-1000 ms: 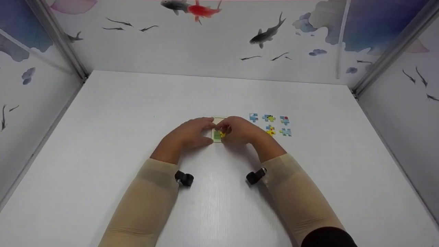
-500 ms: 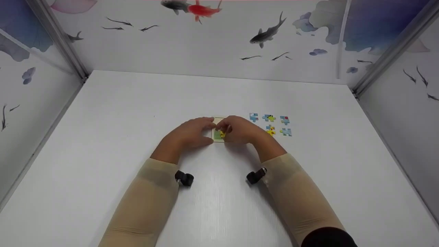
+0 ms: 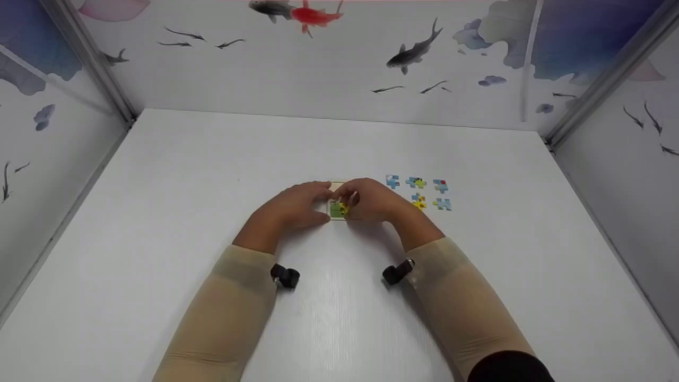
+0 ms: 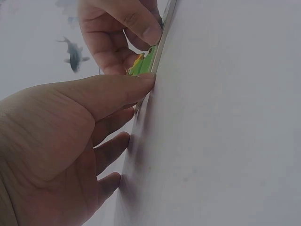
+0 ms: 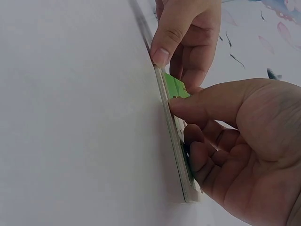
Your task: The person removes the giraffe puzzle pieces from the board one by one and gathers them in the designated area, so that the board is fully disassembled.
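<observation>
A small, thin puzzle board (image 3: 338,185) with a pale rim lies flat at mid table, partly covered by both hands. My left hand (image 3: 298,204) holds the board's left side, thumb at the near corner and fingertips by the far corner. Over the board, my right hand (image 3: 372,201) has its thumb and curled fingers on a green and yellow jigsaw piece (image 3: 337,210) at the near left. In the right wrist view, the right thumb touches the green piece (image 5: 173,84) near the board's edge (image 5: 171,127). The right fingers hide most of the board's right part.
Several loose jigsaw pieces, blue with yellow and red, lie right of the board, including a plain blue piece (image 3: 442,204) and a yellow piece (image 3: 418,201) close to the right wrist. A white wall (image 3: 339,79) with painted fish stands behind the white table (image 3: 254,148).
The right fingers have shifted slightly, and more of the green and yellow piece shows at the board's near left. The left hand stays in place, and the loose pieces have not moved.
</observation>
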A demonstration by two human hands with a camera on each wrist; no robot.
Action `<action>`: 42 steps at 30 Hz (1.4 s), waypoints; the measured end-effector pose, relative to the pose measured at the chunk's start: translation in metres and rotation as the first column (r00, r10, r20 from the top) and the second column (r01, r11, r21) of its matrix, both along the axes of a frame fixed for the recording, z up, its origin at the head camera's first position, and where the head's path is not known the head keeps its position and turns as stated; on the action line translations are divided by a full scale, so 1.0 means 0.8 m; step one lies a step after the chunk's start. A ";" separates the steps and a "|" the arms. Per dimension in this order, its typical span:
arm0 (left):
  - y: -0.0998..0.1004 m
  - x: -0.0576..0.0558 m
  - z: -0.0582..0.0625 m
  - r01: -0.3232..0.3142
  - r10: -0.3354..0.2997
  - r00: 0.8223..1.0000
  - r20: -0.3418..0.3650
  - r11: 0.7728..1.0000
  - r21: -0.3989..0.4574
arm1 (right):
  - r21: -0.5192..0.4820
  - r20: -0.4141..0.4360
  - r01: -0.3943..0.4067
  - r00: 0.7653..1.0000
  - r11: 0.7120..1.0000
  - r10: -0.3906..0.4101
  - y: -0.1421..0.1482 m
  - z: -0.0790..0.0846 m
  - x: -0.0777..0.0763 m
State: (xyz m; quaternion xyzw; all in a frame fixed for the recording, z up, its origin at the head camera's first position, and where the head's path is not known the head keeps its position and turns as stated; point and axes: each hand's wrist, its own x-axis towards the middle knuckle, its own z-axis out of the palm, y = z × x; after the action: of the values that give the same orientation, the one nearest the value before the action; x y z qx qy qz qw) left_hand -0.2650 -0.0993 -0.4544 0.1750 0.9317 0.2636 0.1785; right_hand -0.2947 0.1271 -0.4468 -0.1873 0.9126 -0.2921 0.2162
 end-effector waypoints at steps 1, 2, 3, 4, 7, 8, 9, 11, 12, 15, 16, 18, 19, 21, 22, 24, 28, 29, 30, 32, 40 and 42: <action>0.000 0.000 0.000 -0.001 0.001 1.000 0.001 1.000 -0.001 | 0.000 -0.002 -0.002 1.000 1.000 0.002 0.000 0.000 0.000; 0.000 0.000 0.000 -0.001 0.001 1.000 0.001 1.000 -0.002 | 0.001 -0.004 -0.003 1.000 1.000 0.003 0.000 0.000 0.000; 0.000 0.000 0.000 0.002 -0.002 1.000 0.000 1.000 -0.005 | 0.003 -0.006 -0.005 1.000 1.000 0.005 0.001 0.000 -0.001; 0.000 0.000 0.000 0.005 -0.005 1.000 -0.001 1.000 -0.007 | 0.006 -0.007 -0.003 1.000 1.000 0.003 0.001 0.000 -0.001; 0.000 -0.001 0.000 0.018 -0.018 1.000 -0.009 1.000 -0.014 | 0.007 -0.011 -0.003 1.000 1.000 0.003 0.003 0.000 -0.001; 0.000 -0.001 -0.001 0.022 -0.022 1.000 -0.013 1.000 -0.017 | 0.006 -0.009 -0.004 1.000 1.000 0.004 0.003 0.001 -0.001; 0.000 -0.001 -0.001 0.025 -0.026 1.000 -0.018 0.999 -0.021 | 0.004 -0.008 -0.006 1.000 1.000 0.006 0.003 0.001 -0.001; 0.000 -0.002 -0.001 0.028 -0.028 0.999 -0.021 0.999 -0.022 | -0.001 -0.012 -0.014 1.000 1.000 0.014 0.004 0.001 -0.002; 0.000 -0.003 -0.001 0.029 -0.030 0.999 -0.024 0.999 -0.024 | -0.004 -0.013 -0.017 1.000 1.000 0.017 0.005 0.001 -0.002; 0.000 -0.004 -0.003 0.032 -0.033 0.999 -0.023 0.999 -0.024 | -0.012 -0.015 -0.017 1.000 1.000 0.017 0.007 -0.001 -0.005; 0.001 -0.005 -0.004 0.035 -0.035 0.999 -0.024 0.999 -0.023 | -0.015 -0.013 -0.013 1.000 1.000 0.012 0.008 -0.002 -0.005; 0.001 -0.006 -0.005 0.038 -0.039 0.999 -0.024 0.999 -0.025 | -0.015 -0.010 -0.001 1.000 1.000 0.001 0.009 -0.003 -0.007; 0.001 -0.006 -0.006 0.037 -0.038 0.999 -0.024 0.999 -0.025 | -0.014 -0.011 0.005 1.000 1.000 -0.005 0.010 -0.003 -0.008; 0.001 -0.007 -0.006 0.035 -0.036 0.999 -0.025 0.999 -0.026 | -0.008 -0.017 0.015 1.000 1.000 -0.015 0.011 -0.003 -0.009; 0.002 -0.007 -0.006 0.033 -0.034 0.999 -0.024 0.999 -0.027 | -0.003 -0.020 0.018 1.000 1.000 -0.018 0.011 -0.003 -0.009; 0.002 -0.007 -0.006 0.028 -0.029 0.999 -0.020 0.999 -0.028 | 0.003 -0.028 0.018 0.999 1.000 -0.018 0.012 -0.003 -0.009; 0.001 -0.007 -0.006 0.024 -0.025 1.000 -0.017 0.999 -0.031 | 0.000 -0.036 0.012 0.999 1.000 -0.012 0.013 0.000 -0.009; 0.001 -0.007 -0.005 0.024 -0.025 1.000 -0.018 0.999 -0.031 | -0.005 -0.039 0.011 0.999 1.000 -0.011 0.014 0.001 -0.009; 0.001 -0.006 -0.005 0.024 -0.025 0.999 -0.021 0.999 -0.031 | -0.010 -0.042 0.012 0.999 1.000 -0.013 0.015 0.002 -0.009; 0.001 -0.006 -0.004 0.025 -0.025 0.999 -0.024 0.999 -0.030 | -0.022 -0.044 0.017 0.999 1.000 -0.018 0.018 0.004 -0.010; 0.003 -0.004 -0.003 0.016 -0.017 1.000 -0.007 0.999 -0.032 | -0.030 -0.023 0.052 0.998 0.998 -0.053 0.055 0.015 -0.016; 0.004 -0.003 -0.003 0.010 -0.010 1.000 -0.001 0.999 -0.031 | -0.039 -0.017 0.065 0.998 0.997 -0.066 0.070 0.017 -0.017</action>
State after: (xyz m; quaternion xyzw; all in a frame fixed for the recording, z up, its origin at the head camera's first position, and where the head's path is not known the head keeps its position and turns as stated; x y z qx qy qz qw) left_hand -0.2675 -0.0961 -0.4566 0.1773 0.9348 0.2482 0.1818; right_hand -0.3084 0.1831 -0.4332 -0.1641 0.9144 -0.3148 0.1944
